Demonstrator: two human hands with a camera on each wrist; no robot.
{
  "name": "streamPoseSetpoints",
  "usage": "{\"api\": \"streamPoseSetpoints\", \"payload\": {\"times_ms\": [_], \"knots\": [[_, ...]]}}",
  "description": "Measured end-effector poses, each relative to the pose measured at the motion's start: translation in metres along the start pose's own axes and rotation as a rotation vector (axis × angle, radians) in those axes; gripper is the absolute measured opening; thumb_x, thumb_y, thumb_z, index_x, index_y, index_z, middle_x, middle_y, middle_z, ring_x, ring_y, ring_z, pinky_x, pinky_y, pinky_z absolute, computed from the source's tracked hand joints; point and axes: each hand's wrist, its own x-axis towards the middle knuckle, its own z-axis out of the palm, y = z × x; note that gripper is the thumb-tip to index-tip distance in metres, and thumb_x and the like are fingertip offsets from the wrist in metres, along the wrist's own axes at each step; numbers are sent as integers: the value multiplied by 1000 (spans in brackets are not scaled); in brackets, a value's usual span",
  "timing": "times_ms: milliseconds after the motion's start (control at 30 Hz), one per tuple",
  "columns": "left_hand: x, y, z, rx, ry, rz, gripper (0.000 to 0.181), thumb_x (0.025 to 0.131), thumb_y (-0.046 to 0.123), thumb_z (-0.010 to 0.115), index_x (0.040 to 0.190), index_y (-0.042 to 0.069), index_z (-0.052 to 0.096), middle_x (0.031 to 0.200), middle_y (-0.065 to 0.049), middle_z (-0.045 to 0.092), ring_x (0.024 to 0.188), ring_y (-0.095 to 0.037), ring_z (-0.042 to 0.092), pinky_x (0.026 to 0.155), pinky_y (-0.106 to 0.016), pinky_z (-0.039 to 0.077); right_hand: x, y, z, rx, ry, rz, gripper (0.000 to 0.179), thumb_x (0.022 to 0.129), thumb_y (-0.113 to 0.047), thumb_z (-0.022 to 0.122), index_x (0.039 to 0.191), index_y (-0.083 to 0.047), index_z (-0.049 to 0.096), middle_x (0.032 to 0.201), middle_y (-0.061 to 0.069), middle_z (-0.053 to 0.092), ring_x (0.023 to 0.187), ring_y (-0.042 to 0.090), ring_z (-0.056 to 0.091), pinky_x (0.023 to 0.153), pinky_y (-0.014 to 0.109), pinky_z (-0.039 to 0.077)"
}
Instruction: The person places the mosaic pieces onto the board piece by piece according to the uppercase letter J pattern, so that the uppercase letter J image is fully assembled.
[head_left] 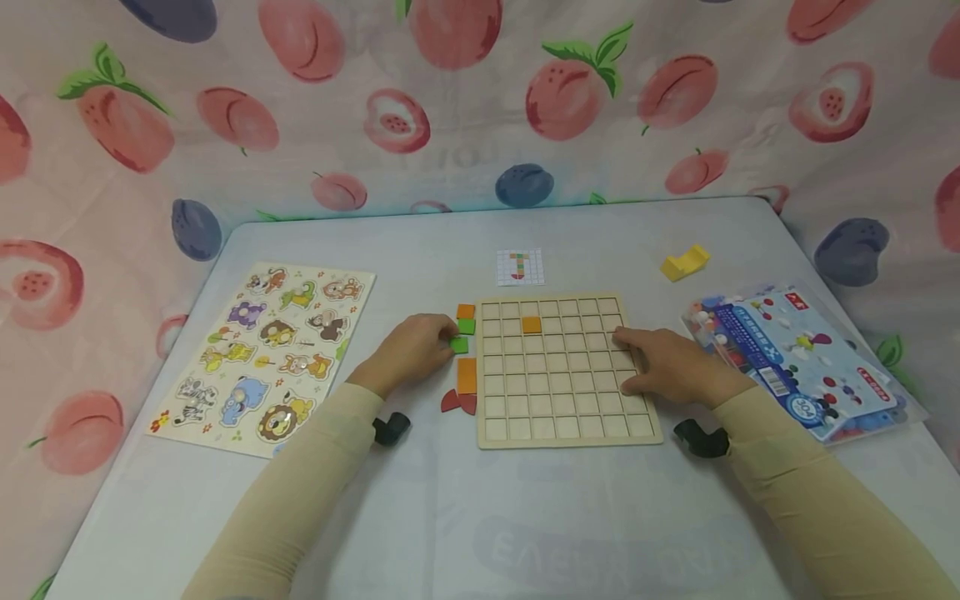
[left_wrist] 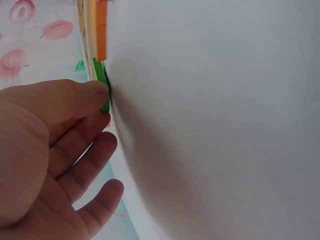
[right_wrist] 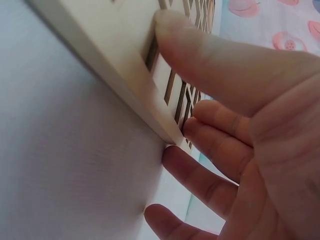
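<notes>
My left hand [head_left: 411,350] is at the left side of a wooden grid board [head_left: 570,444], pinching a small green square tile [left_wrist: 98,70] between thumb and index finger. Another green tile [head_left: 466,327] and an orange tile [head_left: 466,311] lie just above it. Below are orange tiles [head_left: 467,376] and two red rounded pieces [head_left: 450,401]. One orange square [head_left: 531,325] sits in a cell near the board's top. With thumb and fingers spread, my right hand [head_left: 670,363] rests on the board's right edge; in the right wrist view its thumb [right_wrist: 187,47] touches the grid.
Behind the board lies a small card [head_left: 519,267] with a coloured tile pattern. An animal puzzle board [head_left: 258,358] is at the left. A yellow piece [head_left: 686,263] lies at the back right, and a packaged set [head_left: 813,367] of coloured parts is at the right.
</notes>
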Motion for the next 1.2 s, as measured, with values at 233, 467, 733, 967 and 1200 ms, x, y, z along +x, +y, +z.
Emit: {"api": "streamPoseSetpoints", "payload": {"times_ms": [233,467,733,967,1200], "knots": [[1,1,-7,-32,28,19,29,95,15,67,123,8,68,122,-6,66,117,-24,55,105,-41,43,-1,0,0,2,-2,0,77,85,-22,81,147,3,43,143,28,49,132,50,42,106,62,34],[6,11,-11,-22,36,43,28,96,16,68,123,9,68,122,-5,65,119,-24,54,106,-40,43,-1,1,0,1,8,-12,76,85,-21,81,146,2,44,142,29,49,131,50,43,106,62,34],[18,22,-6,-59,22,56,31,94,15,69,124,8,66,120,-4,65,112,-22,54,105,-38,43,-1,2,-1,-1,12,-20,75,85,-21,81,146,2,45,142,29,49,131,50,44,106,62,34],[24,29,-4,-58,11,83,33,94,15,68,126,7,65,120,-4,65,110,-21,54,104,-36,43,-1,0,-1,12,8,-13,76,85,-20,81,146,3,44,143,29,48,132,50,42,107,62,33],[27,38,-3,-53,6,102,32,94,12,66,126,7,66,122,-4,66,113,-22,55,105,-36,42,1,1,1,10,4,-8,76,85,-19,81,147,3,43,144,29,48,133,49,41,108,61,32]]}}
